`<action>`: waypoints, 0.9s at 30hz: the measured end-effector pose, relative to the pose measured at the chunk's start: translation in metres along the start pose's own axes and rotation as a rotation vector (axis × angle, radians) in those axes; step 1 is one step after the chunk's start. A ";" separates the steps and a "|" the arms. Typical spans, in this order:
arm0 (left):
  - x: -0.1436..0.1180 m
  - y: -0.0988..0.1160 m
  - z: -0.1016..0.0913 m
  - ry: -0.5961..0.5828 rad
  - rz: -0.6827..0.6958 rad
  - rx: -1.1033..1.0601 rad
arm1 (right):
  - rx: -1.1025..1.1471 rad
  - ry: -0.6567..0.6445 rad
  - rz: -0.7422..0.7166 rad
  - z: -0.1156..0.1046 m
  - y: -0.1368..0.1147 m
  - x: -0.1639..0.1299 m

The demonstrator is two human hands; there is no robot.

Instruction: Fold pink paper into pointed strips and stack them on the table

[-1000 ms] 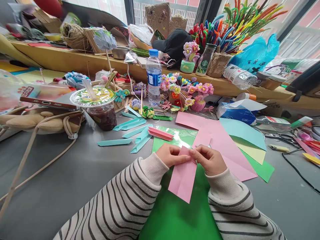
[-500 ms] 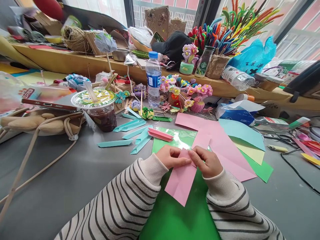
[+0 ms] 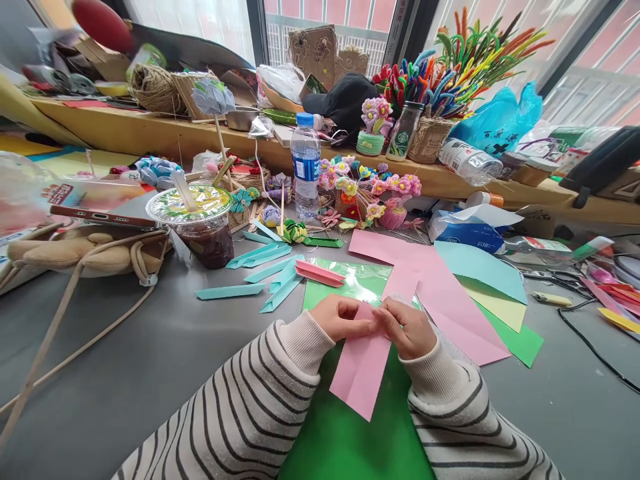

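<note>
Pink strip [image 3: 361, 363] shifted slightly, both hands pinching

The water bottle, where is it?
The water bottle stands upright near the top middle of the head view, by the wooden ledge, just left of the paper flowers.

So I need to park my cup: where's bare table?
Bare grey table lies left of the striped sleeve, below the teal strips, and at the right beyond the green sheet. Crowded: around the water bottle and paper flowers.
</note>
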State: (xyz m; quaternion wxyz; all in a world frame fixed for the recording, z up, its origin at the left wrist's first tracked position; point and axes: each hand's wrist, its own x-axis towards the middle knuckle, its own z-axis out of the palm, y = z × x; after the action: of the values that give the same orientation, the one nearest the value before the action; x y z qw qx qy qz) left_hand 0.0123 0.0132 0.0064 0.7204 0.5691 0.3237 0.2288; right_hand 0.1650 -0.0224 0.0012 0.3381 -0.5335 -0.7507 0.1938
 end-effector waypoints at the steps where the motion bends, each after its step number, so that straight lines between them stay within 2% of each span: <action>1: 0.000 0.000 0.000 0.002 -0.001 -0.014 | 0.011 0.005 0.007 0.000 0.000 0.000; 4: 0.000 -0.001 0.000 0.036 0.004 -0.077 | 0.059 -0.003 0.041 -0.001 -0.001 -0.001; 8: 0.001 -0.004 0.002 0.058 0.047 -0.075 | 0.068 0.080 0.032 -0.001 -0.004 -0.002; 12: 0.000 -0.005 0.003 0.079 0.118 0.083 | 0.011 0.092 -0.002 0.002 -0.004 -0.003; 20: 0.002 -0.002 0.004 0.166 0.220 0.344 | -0.163 -0.014 -0.086 0.004 0.002 -0.003; 23: 0.003 -0.005 0.004 0.228 0.228 0.436 | -0.151 -0.022 -0.083 0.006 0.001 -0.002; 27: 0.006 -0.008 0.002 0.250 0.239 0.481 | -0.077 -0.027 -0.053 0.006 0.000 -0.002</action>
State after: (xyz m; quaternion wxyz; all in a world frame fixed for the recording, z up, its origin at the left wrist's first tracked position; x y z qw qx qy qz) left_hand 0.0176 0.0136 -0.0021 0.4872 0.7251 0.3854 0.2971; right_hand 0.1607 -0.0237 -0.0035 0.3123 -0.5235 -0.7758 0.1630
